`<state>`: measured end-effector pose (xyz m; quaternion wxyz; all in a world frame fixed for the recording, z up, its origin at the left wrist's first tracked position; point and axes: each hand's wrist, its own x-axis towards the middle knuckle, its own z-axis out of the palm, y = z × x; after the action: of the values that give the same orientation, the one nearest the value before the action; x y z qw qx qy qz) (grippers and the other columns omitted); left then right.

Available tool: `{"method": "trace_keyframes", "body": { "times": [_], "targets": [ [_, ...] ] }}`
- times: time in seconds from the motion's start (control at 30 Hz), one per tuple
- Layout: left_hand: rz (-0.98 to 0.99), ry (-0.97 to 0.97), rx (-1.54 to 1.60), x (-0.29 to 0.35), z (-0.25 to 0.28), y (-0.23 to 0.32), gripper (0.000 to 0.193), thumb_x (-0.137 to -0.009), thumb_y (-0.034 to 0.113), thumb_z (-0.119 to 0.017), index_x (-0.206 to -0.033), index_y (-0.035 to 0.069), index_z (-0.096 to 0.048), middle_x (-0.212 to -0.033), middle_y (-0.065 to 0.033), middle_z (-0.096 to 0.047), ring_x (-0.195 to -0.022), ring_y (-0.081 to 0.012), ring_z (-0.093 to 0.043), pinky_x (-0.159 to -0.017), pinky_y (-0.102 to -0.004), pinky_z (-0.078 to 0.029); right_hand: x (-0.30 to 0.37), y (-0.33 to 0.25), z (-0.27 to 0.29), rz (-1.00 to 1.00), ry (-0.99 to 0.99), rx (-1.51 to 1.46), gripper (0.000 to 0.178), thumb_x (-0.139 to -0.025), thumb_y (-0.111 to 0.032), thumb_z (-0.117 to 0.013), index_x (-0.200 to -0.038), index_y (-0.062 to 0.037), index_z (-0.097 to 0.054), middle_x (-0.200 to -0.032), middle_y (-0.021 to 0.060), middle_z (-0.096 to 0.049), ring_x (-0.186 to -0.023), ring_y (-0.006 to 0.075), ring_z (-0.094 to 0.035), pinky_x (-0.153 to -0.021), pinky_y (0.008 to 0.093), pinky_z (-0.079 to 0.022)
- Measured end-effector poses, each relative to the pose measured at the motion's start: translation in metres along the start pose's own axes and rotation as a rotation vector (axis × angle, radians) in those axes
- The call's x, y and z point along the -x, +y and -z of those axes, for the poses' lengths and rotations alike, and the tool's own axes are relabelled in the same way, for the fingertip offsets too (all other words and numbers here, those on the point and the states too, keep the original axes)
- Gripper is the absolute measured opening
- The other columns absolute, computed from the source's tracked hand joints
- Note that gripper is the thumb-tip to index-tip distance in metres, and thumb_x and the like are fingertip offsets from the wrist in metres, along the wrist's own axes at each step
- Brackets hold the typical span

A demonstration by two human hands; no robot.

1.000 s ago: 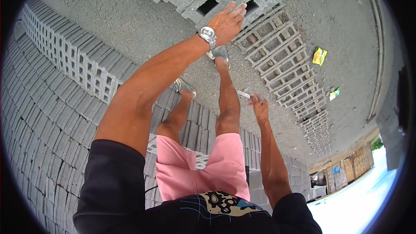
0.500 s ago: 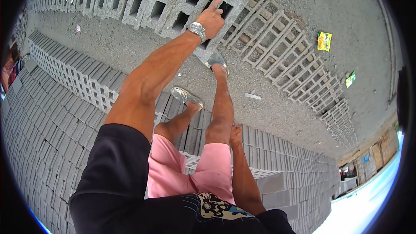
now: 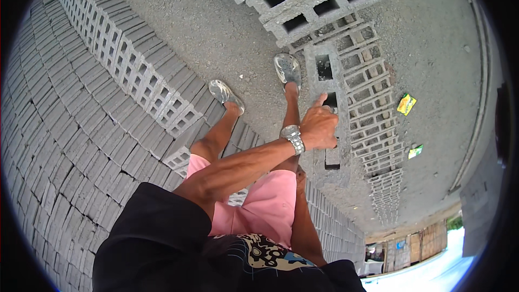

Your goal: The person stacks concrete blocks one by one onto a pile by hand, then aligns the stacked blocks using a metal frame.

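Note:
My left hand (image 3: pixel 320 125), with a steel watch at the wrist, is closed on a grey hollow concrete block (image 3: pixel 323 84). The fingers wrap over the block's middle, with the index finger stretched along one of its holes. The block is lifted, its holed face toward me, to the right of my right foot. My right hand (image 3: pixel 300 173) is down beside my right knee, mostly hidden behind the leg; its fingers cannot be made out. At the far end of the ground, a row of standing hollow blocks (image 3: pixel 303 1) shows its openings.
Packed stacks of blocks (image 3: pixel 65 130) cover the left side, and more blocks (image 3: pixel 338 219) run along the lower right. A line of blocks (image 3: pixel 373 113) lies on the gravel right of the held one. A yellow wrapper (image 3: pixel 406 104) and a green wrapper (image 3: pixel 415 152) lie farther right.
My left hand has drawn a block away from the standing row and brought it rightward and nearer to me. My view and feet have turned; the right hand stays by the knee.

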<state>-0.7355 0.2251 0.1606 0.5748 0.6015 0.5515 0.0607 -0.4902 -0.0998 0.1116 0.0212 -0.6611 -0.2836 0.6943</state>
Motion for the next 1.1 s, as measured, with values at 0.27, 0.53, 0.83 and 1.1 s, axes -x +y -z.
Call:
{"method": "trace_keyframes", "body": {
  "times": [0.27, 0.53, 0.83, 1.1],
  "targets": [
    [0.489, 0.569, 0.446, 0.137, -0.030, -0.077, 0.024, -0.055, 0.020, -0.068, -0.063, -0.003, -0.065, -0.066, -0.0225, -0.063, -0.077, -0.0331, -0.064, -0.113, -0.0405, -0.032, 0.008, -0.121, 0.024, -0.202, 0.234, 0.112, 0.058, -0.097, -0.047, -0.045, -0.138, -0.0065, -0.047, -0.125, 0.0126, -0.061, -0.102, 0.0252, -0.062, -0.082, 0.0331, -0.045],
    [0.870, 1.110, 0.466, 0.313, -0.017, -0.192, 0.035, -0.060, 0.026, -0.079, -0.073, -0.004, -0.069, -0.071, -0.0199, -0.065, -0.083, -0.0321, -0.064, -0.112, -0.0416, -0.031, -0.013, -0.281, -0.188, 0.176, -0.305, 0.433, 0.079, -0.089, -0.050, -0.063, -0.144, 0.0008, -0.039, -0.140, 0.0198, -0.050, -0.126, 0.0340, -0.049, -0.101, 0.0436, -0.038],
    [1.343, 1.250, 0.426, 0.488, -0.062, -0.301, 0.042, -0.064, 0.031, -0.079, -0.083, -0.005, -0.070, -0.079, -0.0218, -0.067, -0.090, -0.0322, -0.064, -0.113, -0.0420, -0.029, 0.006, -0.211, -0.473, 0.198, -0.406, 1.006, 0.085, -0.076, -0.041, -0.080, -0.134, 0.0095, -0.046, -0.124, 0.0285, -0.058, -0.110, 0.0360, -0.061, -0.094, 0.0426, -0.046],
    [1.524, 1.240, 0.433, 0.547, -0.150, -0.373, 0.044, -0.062, 0.035, -0.081, -0.075, -0.006, -0.070, -0.079, -0.0212, -0.067, -0.091, -0.0305, -0.063, -0.115, -0.0404, -0.027, -0.028, -0.084, -0.526, 0.399, -0.634, 1.131, 0.070, -0.076, -0.031, -0.074, -0.125, 0.0121, -0.050, -0.140, 0.0316, -0.032, -0.120, 0.0418, -0.044, -0.104, 0.0419, -0.036]
  ]
}}
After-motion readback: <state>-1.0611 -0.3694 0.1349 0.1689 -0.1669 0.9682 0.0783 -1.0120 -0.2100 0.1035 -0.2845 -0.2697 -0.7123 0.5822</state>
